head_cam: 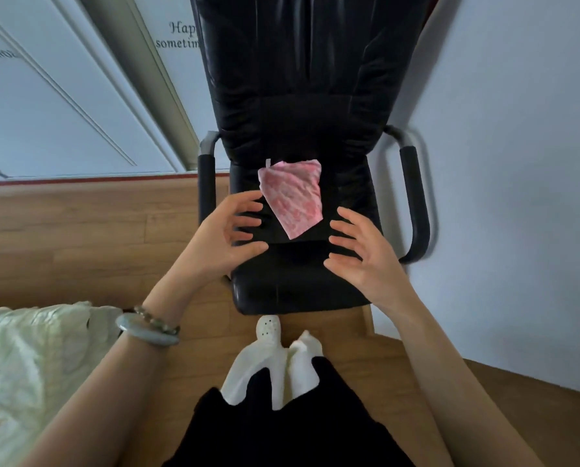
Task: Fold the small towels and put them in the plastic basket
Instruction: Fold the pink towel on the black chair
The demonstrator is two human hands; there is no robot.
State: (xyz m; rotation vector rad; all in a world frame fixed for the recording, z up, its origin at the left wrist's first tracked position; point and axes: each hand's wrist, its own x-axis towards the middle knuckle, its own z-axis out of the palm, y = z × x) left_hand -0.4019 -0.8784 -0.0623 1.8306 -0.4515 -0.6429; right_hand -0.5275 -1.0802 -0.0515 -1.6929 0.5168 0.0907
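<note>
A small pink patterned towel (293, 197) with a white tag lies flat on the seat of a black leather chair (298, 281), toward the seat's back. My left hand (229, 234) hovers just left of the towel with fingers spread, its fingertips close to the towel's left edge. At the towel's lower right is my right hand (359, 254), also spread and holding nothing. Neither hand grips the towel. No plastic basket is in view.
The chair has a tall backrest (308, 79) and two armrests (415, 203). A pale quilted bedcover (29, 358) lies at the lower left. White slippers (275, 358) stand on the wooden floor below the seat. A white wall runs along the right.
</note>
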